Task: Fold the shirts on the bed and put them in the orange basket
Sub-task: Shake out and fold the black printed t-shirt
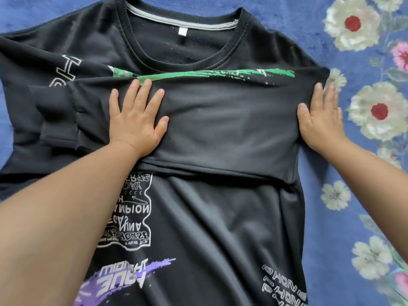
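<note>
Black cotton-like cloth is filling most of the view: a long-sleeved shirt (220,217) is lying on the bed (364,173), which is wearing a blue cover with white and pink flowers. The collar is pointing away from the person and the hem is coming toward the camera.

One sleeve (220,120) is lying folded across the chest, and its cuff is reaching the left side. The left hand (136,120) is pressing flat on this sleeve, its fingers (143,93) straight and spread apart. The right hand (320,120) is resting at the right edge of the shirt, where the sleeve is turning over, with its fingers straight and lying close together, partly on the cloth and partly on the bed cover. It seems that both hands are placed so to smooth the sleeve and to keep the fold from slipping back while the crease is settling.

The shirt is showing white printed letters, a green stripe under the collar and a purple brush mark near the hem. A small white label is sitting inside the neck. The body cloth below the sleeve is still having some soft wrinkles. I am judging that the folding is only at an early step. The orange basket is not appearing in this view.
</note>
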Demonstrator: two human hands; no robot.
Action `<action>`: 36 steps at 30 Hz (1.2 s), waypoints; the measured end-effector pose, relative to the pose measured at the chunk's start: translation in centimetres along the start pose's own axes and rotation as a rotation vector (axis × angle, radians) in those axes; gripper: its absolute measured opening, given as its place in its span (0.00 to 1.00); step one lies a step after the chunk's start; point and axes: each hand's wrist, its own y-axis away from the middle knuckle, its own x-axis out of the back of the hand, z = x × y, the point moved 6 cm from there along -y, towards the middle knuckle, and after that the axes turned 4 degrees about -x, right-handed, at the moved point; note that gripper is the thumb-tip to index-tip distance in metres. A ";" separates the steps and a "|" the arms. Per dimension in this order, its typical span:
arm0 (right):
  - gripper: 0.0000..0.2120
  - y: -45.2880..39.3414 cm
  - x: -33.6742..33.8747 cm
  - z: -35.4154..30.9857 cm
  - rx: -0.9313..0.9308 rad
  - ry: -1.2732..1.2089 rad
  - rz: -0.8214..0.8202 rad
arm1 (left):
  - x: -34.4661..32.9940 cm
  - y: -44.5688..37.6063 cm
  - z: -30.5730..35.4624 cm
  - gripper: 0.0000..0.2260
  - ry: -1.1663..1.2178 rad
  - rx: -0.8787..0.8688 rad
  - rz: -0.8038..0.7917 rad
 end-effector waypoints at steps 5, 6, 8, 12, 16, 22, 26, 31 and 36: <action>0.35 8.4 -2.8 0.4 0.114 -0.166 -0.083 | 1.0 2.4 1.5 0.26 0.002 0.060 -0.040; 0.35 10.4 -3.2 0.5 0.131 -0.218 -0.088 | 1.0 3.6 2.0 0.26 0.027 0.052 -0.045; 0.35 13.5 -3.6 0.7 0.161 -0.270 -0.044 | 0.4 6.5 2.9 0.26 0.061 0.005 -0.065; 0.30 17.3 -4.5 2.2 0.018 -0.279 0.052 | -0.7 13.8 4.2 0.31 0.039 -0.157 -0.095; 0.19 18.4 -3.3 4.4 -0.064 -0.328 0.074 | -1.4 20.1 3.5 0.33 0.005 -0.207 -0.161; 0.26 20.1 -3.4 4.5 -0.053 0.007 0.113 | -1.3 25.5 2.4 0.35 0.049 -0.272 -0.189; 0.23 26.7 -5.4 1.9 0.374 0.105 0.368 | -1.7 30.4 2.8 0.35 0.040 -0.454 -0.180; 0.20 37.5 -9.9 -0.4 0.909 0.067 0.180 | -1.4 35.7 0.6 0.38 0.045 -0.581 -0.132; 0.33 43.5 -13.6 2.0 0.687 0.426 0.026 | -2.7 40.8 -1.3 0.44 -0.084 -0.663 -0.140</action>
